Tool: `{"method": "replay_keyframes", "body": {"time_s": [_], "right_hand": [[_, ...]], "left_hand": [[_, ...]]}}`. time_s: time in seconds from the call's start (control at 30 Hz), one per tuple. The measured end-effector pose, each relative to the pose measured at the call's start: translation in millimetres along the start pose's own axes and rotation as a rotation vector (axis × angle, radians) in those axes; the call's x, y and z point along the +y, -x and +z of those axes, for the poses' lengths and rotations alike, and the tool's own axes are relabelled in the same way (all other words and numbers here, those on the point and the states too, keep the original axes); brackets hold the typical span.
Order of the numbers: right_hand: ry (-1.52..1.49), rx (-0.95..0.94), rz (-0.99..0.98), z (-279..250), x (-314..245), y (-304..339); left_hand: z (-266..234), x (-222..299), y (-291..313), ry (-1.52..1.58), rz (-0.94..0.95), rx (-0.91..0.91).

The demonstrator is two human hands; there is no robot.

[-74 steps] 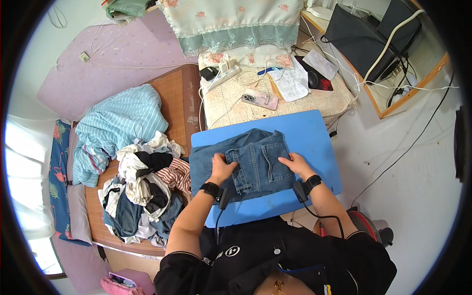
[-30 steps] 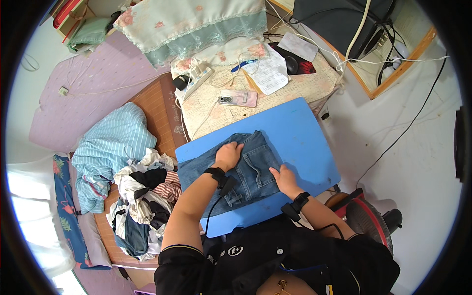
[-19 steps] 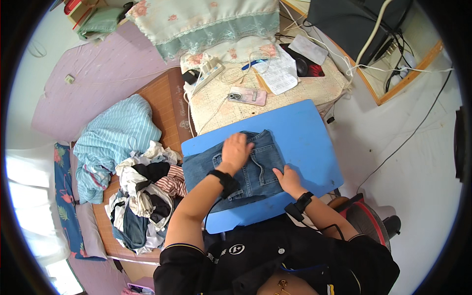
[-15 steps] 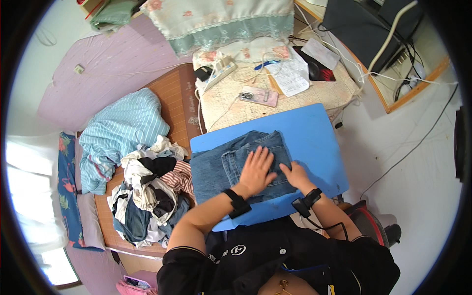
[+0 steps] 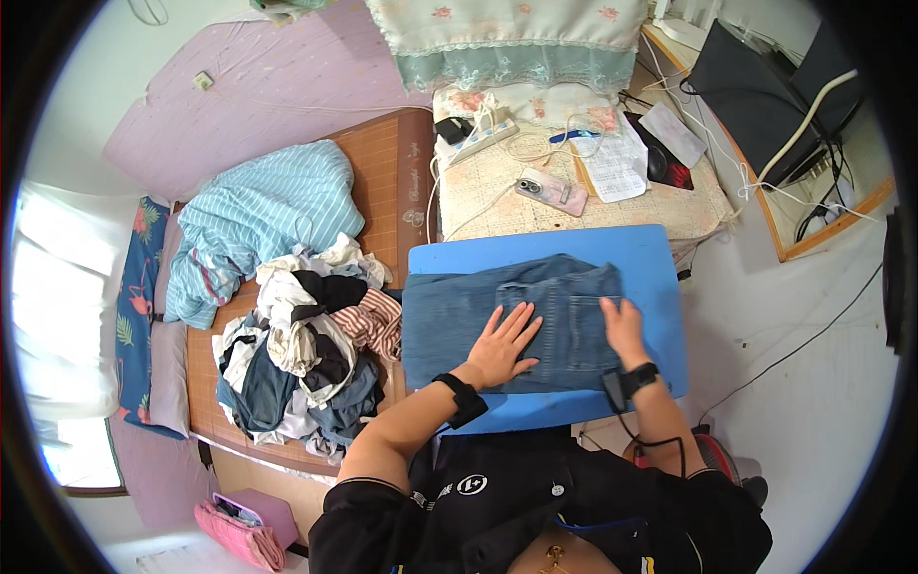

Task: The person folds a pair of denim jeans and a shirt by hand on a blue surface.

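Note:
A pair of blue denim jeans (image 5: 459,311) lies folded on a blue board (image 5: 650,251), its stitched pocket toward the right. My left hand (image 5: 504,346) presses flat on the middle of the denim, fingers spread. At the right end of the jeans, my right hand (image 5: 623,330) is closed on the edge, thumb on top of the cloth; the fingers beneath are partly hidden. Both wrists wear black bands.
A heap of mixed clothes (image 5: 287,325) lies left of the board, beside a light-blue striped blanket (image 5: 268,206). Beyond the board, a cloth-covered table (image 5: 488,206) bears a phone (image 5: 552,193), papers (image 5: 614,165) and a white power strip (image 5: 478,141). Cables run along the right.
The view has shifted, and the jeans lie straighter and flatter. My left hand now rests farther from the pocket end. My right hand has gone from beside the pocket to the right edge.

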State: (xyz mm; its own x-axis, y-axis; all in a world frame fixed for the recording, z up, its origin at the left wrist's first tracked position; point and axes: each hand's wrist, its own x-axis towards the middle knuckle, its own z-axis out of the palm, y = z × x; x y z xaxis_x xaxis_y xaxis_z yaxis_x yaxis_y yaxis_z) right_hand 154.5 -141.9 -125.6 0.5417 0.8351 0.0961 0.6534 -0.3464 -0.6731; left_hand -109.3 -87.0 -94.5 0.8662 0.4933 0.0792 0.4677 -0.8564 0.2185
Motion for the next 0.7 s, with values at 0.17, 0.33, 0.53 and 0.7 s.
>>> {"method": "replay_keyframes", "body": {"time_s": [0.17,0.33,0.53,0.7], "right_hand": [[0.197,0.042,0.166,-78,82,4],[0.358,0.135,0.268,-142,157,-6],[0.566,0.177,-0.097,-115,103,-4],[0.331,-0.011,-0.302,-60,17,0]], "left_hand": [[0,-19,46,0.058,-0.259,0.000],[2,-35,61,0.296,-0.508,0.018],[-10,-41,41,0.303,-0.398,0.318],[-38,-60,54,0.035,-0.526,0.504]]}}
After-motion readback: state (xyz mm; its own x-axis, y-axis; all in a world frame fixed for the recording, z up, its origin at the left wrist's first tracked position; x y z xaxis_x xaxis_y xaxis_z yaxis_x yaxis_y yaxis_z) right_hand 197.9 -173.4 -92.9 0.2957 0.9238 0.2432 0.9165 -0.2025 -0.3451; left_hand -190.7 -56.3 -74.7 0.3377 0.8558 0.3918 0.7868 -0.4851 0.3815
